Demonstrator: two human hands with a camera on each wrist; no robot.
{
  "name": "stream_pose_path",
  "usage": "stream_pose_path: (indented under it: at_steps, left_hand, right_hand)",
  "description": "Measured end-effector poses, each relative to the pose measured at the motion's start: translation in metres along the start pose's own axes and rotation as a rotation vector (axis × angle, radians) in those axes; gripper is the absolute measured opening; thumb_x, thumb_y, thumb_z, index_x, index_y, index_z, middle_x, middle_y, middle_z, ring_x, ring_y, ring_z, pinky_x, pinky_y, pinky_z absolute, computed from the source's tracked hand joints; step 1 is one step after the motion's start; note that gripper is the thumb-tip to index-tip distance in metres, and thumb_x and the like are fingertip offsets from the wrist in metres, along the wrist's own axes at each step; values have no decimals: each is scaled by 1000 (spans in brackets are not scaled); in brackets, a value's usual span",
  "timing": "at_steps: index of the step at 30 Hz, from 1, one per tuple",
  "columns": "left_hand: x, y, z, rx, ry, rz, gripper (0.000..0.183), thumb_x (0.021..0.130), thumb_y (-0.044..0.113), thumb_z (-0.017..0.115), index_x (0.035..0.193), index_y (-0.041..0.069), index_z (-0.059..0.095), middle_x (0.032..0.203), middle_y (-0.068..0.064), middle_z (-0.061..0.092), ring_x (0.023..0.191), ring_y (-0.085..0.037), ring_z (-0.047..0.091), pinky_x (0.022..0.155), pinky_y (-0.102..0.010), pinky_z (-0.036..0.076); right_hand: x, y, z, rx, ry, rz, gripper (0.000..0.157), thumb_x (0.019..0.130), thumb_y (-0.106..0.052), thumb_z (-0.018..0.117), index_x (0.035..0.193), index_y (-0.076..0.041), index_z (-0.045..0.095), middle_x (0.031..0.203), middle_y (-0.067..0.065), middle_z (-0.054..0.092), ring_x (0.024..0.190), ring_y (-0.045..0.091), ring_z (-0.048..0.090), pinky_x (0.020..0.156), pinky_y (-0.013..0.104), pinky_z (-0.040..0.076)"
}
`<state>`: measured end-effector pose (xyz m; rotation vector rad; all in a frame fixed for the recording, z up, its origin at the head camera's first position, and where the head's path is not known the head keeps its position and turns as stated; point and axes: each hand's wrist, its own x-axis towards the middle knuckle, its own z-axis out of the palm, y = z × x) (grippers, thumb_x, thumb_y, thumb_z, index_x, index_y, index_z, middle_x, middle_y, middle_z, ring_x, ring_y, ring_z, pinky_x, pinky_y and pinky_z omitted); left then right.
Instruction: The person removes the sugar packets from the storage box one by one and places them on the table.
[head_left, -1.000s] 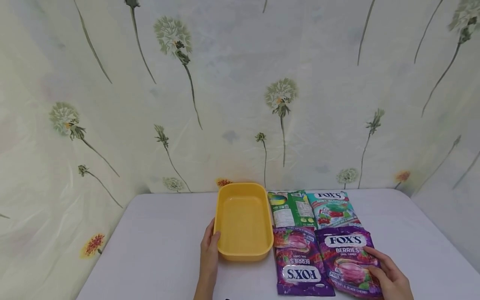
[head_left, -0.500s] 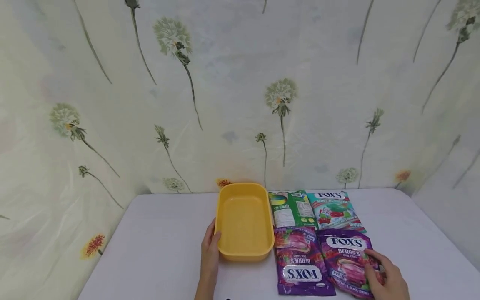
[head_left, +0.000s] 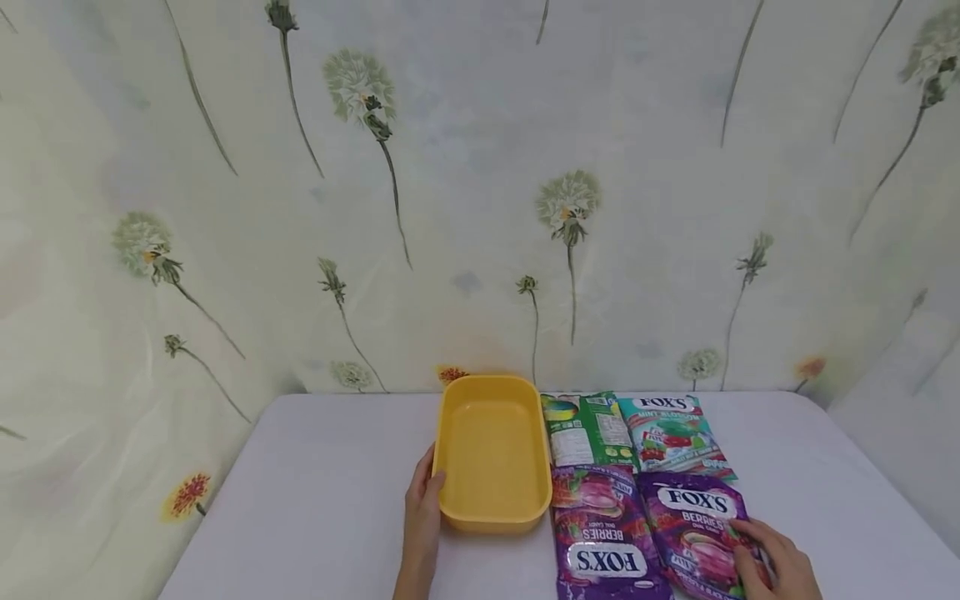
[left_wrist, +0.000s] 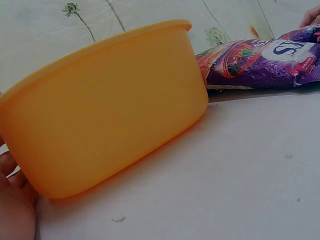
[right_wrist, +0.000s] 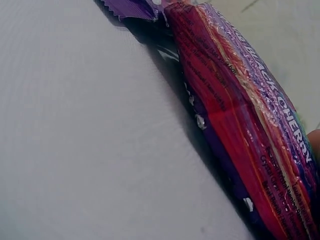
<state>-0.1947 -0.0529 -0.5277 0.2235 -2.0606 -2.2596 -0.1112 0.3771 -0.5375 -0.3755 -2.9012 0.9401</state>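
Observation:
At the yellow plastic basin (head_left: 495,527), my left hand (head_left: 423,512) grips the left side, with the thumb at the rim and the fingers along the outer wall. My right hand (head_left: 780,562) holds the right edge of a purple Fox's Berries candy bag (head_left: 693,533), thumb and forefinger on its printed face. In the right wrist view, one fingertip (right_wrist: 315,142) shows on top of this bag (right_wrist: 235,120). Another purple Berries bag (head_left: 603,529) lies upside down between the basin and the held bag.
Behind the purple bags lie a green bag (head_left: 588,429), back label up, and a teal Fox's Mint Blossom bag (head_left: 675,437). A white cloth (head_left: 322,500) covers the table. Behind it hangs a dandelion-patterned sheet (head_left: 465,208).
The held candy bag has slid slightly nearer and right, uncovering the teal bag's lower edge. My right thumb has shifted on the bag. The basin stays in place; the head view has tilted up slightly.

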Motion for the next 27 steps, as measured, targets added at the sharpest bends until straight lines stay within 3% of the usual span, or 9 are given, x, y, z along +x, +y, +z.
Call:
stream_pose_path:
  at_steps: [6,14,17,23,27]
  left_hand:
    - [4,1,6,-22,-10,15,47,98,24,43,144,21,38,154,-2,32,144,-23,27,118,-45,24]
    - [2,0,-2,2,24,-11,47,97,22,43,143,21,39,153,-1,34,143,-23,28,117,-46,25]
    - [2,0,-4,10,29,3,47,97,20,42,144,19,39,153,-3,34,143,-24,29,117,-47,26]
    - [5,0,-1,15,23,34,46,98,27,44,143,22,39,152,-1,35,143,-24,29,117,-47,26]
    - [8,0,3,17,25,51,50,98,36,46,144,22,38,153,0,35,143,-23,29,117,-45,25]
  right_hand:
    - [10,1,-7,0,-23,12,49,97,-35,44,134,-4,45,138,32,37,121,52,33,91,73,32]
    - [12,-3,4,22,-99,151,57,96,-44,40,140,-9,40,145,28,29,127,50,25,97,73,28]
    - [11,-6,5,25,-76,138,54,96,-42,42,139,-9,42,144,28,30,127,50,27,96,73,28]
    - [13,-9,1,56,-5,32,47,98,-31,42,136,-4,44,141,33,33,124,53,30,95,72,28]
    - [12,-10,2,83,3,110,50,97,-30,42,140,-5,39,143,30,31,126,50,30,95,68,33]
